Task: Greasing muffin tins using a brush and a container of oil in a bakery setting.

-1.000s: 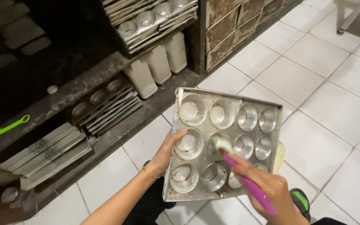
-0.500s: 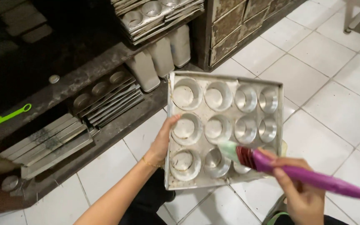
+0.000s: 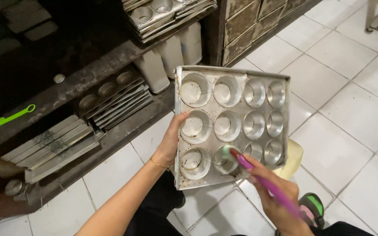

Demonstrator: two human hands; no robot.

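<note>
Muffin tray point(image 3: 259, 89) = landmark: metal, 12 round cups, held tilted above white tile floor point(image 3: 351, 109).

L hand point(image 3: 171, 142) clamped on tray's left edge, thumb over the rim by the middle-row cup, fingers behind. Thin gold bracelet point(image 3: 159, 164) at the wrist.

R hand point(image 3: 276, 196) closed round purple handle of pastry brush point(image 3: 246, 164), below tray's lower right corner. Brush head sits inside bottom-row cup, 2nd from left, touching the cup wall. Hands apart, tray between them.

Pale yellow tub point(image 3: 293, 159) shows just behind tray's lower right corner, partly hidden.

Left of tray: dark wooden shelf point(image 3: 88, 78) w/ stacked baking tins point(image 3: 114, 98), flat trays point(image 3: 53, 146), green spatula point(image 3: 5, 120). Above tray: white containers point(image 3: 171, 54), more stacked cup trays point(image 3: 162, 11).
</note>
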